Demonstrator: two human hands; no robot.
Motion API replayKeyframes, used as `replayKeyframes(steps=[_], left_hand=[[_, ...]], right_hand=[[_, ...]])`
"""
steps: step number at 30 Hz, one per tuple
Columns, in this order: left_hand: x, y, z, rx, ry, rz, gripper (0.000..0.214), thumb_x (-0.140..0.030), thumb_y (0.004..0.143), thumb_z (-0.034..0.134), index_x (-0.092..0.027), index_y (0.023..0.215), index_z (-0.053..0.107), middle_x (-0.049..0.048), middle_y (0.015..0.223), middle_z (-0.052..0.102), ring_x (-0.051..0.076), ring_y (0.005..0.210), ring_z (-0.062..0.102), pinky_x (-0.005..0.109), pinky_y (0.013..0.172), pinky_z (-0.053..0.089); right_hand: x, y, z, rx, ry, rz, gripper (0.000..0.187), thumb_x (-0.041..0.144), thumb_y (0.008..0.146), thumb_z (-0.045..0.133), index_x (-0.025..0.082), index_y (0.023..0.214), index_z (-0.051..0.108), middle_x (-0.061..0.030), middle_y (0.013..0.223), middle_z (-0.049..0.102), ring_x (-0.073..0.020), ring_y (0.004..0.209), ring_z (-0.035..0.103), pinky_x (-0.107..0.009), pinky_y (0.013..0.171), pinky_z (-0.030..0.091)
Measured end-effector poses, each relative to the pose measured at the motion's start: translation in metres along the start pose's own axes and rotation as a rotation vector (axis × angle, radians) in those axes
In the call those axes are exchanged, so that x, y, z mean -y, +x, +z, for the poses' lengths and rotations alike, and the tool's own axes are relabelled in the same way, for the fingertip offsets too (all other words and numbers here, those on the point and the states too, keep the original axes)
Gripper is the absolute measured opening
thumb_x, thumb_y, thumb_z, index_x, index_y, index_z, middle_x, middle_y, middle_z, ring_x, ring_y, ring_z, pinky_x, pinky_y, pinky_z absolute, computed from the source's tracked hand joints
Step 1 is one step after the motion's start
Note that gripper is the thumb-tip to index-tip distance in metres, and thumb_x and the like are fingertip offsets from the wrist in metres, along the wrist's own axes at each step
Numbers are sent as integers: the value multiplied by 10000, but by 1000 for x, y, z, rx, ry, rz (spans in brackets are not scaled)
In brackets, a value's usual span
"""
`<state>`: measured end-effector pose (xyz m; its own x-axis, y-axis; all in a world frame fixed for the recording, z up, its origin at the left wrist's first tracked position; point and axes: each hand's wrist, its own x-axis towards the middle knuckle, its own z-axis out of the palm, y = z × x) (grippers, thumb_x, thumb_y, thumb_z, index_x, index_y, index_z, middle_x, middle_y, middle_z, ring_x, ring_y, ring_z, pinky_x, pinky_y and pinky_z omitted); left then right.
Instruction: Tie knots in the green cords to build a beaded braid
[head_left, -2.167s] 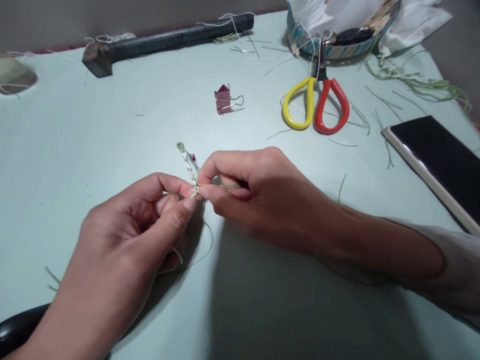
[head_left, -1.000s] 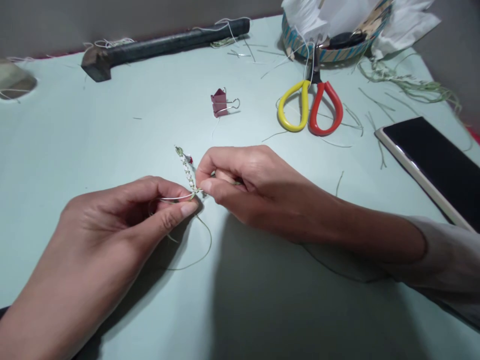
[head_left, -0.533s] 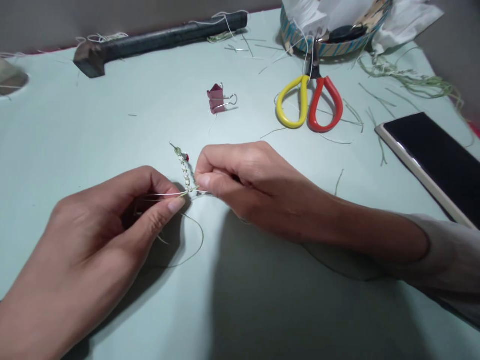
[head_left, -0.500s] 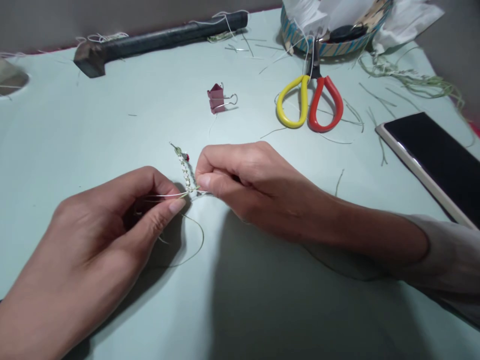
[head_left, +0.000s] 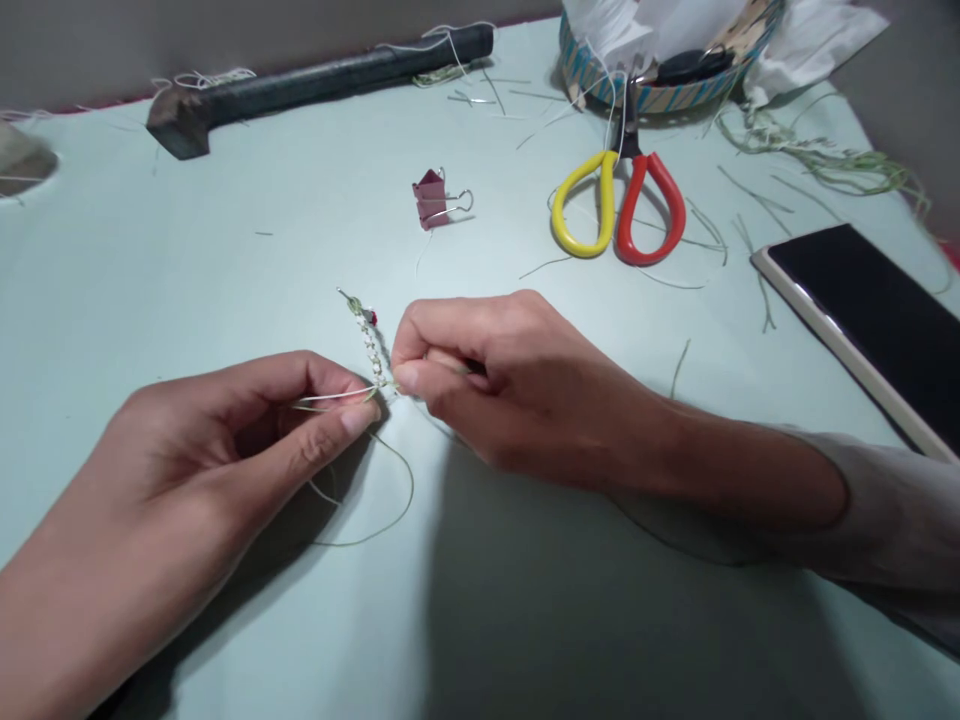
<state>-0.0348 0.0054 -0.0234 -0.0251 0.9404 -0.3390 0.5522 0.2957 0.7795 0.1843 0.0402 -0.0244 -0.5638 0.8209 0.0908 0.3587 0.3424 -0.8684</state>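
Note:
A narrow knotted band (head_left: 369,340) of white and green cord runs up from between my hands, with a pin (head_left: 343,293) at its far end and a small red bit (head_left: 372,317) beside it. My left hand (head_left: 247,440) pinches white and green cords between thumb and forefinger, right at the band's near end. Just to the right, my right hand (head_left: 495,385) is closed, its thumb and forefinger pinching cord at the same end. A loose green cord (head_left: 411,490) loops on the table below my left fingertips.
Scissors (head_left: 628,200) with yellow and red handles lie beyond my right hand, against a round basket (head_left: 675,97). A pink binder clip (head_left: 431,200) stands mid-table. A hammer (head_left: 315,85) lies along the back. At right are a phone (head_left: 862,320) and green cord scraps (head_left: 840,150).
My left fingertips have shifted slightly right and down, closer to the band's end. My right hand has lowered a little, its thumb still at the cords.

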Motion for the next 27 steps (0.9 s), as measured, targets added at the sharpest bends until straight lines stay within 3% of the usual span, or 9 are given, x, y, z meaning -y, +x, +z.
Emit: replayKeyframes(steps=[3,8,10,16,23,27], left_hand=[[-9,-2,2,45,-114,-117,347,-548,696,829,-321,953,775,-19,620,525,114,493,406,188,363,341],[-12,-5,5,17,-202,-70,314,-520,725,832,-249,652,692,-36,550,333,88,465,290,175,348,301],[-8,-3,6,23,-212,-63,321,-517,749,830,-248,650,687,-48,522,287,86,449,292,164,340,317],[-3,0,7,13,-173,-80,307,-516,754,842,-296,963,796,-16,606,601,99,469,476,147,328,360],[-6,-8,2,-30,-183,-78,331,-542,683,884,-314,907,797,-61,489,393,61,426,289,152,333,241],[-5,-2,7,-51,-169,-47,277,-521,700,870,-315,869,796,-44,510,421,63,422,282,181,340,181]], right_hand=[[0,-2,1,14,-6,-7,213,101,928,507,183,733,527,108,549,290,-51,530,262,-254,598,248],[-1,-3,2,20,-25,-46,172,85,887,488,189,754,519,95,566,295,-54,528,283,-263,566,231],[-1,-4,2,27,-48,-52,164,74,864,483,196,756,499,93,567,305,-57,528,286,-262,559,232],[-2,-4,2,11,-114,-74,177,77,871,494,206,756,455,87,577,308,-63,535,274,-268,554,225],[1,-5,1,33,-148,-43,194,132,923,463,225,760,414,76,589,347,-83,542,268,-271,547,245],[1,-6,-1,25,-151,-30,194,121,895,479,234,757,405,77,583,348,-96,541,275,-277,534,260]])
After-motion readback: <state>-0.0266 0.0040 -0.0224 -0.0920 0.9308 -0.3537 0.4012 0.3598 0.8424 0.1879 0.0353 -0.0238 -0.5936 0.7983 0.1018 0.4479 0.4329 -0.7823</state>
